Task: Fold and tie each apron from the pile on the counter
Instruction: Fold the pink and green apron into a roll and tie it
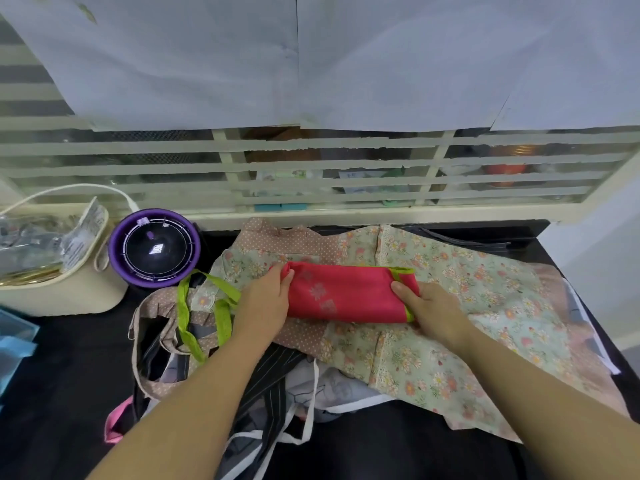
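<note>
Looking down from the head view, the red apron [349, 294] sits at the centre of the frame as a long, narrow folded bundle. It lies across a floral apron [491, 292] that is spread over the black surface [69, 375].

The left hand [266, 303] grips the bundle's left end, with the thumb on top and the fingers curled round the cloth. The right hand [427, 311] grips the right end the same way, its thumb lying over the fold near the green edging. Holding both ends probably keeps the layers from springing open and squares the bundle before it is bound.

The lime-green ties [182, 306] trail loose in loops left of the left hand and are not yet wrapped round anything. My judgement is that the folding is nearly finished and the tying remains, so the left hand is well placed to take up the ties.

Below the floral apron, at lower centre, lie a dark striped apron [273, 372] and tangled white straps [313, 403]. These are part of the unfolded pile, which serves as the working bed.

At the left of the frame, well apart from the hands, a purple-rimmed round container [154, 249] stands just beside a cream bag [69, 292]. Across the top, a louvred window [311, 168] is partly covered by white sheets [242, 64].
</note>
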A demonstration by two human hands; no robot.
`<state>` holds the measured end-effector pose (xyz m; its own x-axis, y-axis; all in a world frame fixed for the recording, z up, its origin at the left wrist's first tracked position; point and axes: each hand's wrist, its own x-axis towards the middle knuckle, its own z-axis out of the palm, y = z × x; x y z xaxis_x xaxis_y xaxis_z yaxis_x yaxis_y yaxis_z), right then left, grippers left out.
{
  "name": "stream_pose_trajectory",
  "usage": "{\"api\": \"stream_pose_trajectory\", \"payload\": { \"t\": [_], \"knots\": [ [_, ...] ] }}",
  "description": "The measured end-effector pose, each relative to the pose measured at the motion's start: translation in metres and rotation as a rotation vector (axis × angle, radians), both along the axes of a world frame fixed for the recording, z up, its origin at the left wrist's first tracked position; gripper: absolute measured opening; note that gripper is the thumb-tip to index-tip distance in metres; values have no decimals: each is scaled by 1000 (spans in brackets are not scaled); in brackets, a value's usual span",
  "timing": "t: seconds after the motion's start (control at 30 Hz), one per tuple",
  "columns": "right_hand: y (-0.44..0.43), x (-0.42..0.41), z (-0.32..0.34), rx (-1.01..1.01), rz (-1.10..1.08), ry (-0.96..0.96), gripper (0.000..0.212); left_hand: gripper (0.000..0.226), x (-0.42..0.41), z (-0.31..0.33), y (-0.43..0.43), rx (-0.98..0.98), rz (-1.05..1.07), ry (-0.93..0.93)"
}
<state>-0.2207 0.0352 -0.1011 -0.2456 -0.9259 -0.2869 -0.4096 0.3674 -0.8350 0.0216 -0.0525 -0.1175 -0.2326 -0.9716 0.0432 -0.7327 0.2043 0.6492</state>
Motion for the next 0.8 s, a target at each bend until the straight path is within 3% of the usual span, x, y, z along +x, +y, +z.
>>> {"api": "stream_pose_trajectory", "payload": {
  "t": [0.17, 0.27, 0.4, 0.5, 0.63, 0.73, 0.8],
  "knots": [
    [-7, 0, -12, 112, -65, -85, 47, 43, -12, -7, -10, -6, 71, -311],
    [-9, 5, -18, 102, -149, -99, 46, 41, -16, -9, -17, 25, 77, -361],
    [-14, 10, -22, 90, -406, -333, 14, 32, -16, -8, -19, -12, 69, -373],
    [-22, 10, -15, 172, -532, -589, 42, 36, -12, -11, -10, -137, 25, -373],
    [-27, 10, 6, 252, -417, -774, 35, 43, -3, -19, -4, -215, -62, -420],
    [-28, 13, 28, 91, -267, -662, 20, 52, -2, -1, 5, -269, -190, -338],
    [-27, 15, 52, -35, -129, -538, 18, 67, -4, 25, 14, -201, -281, -225]
  ]
}}
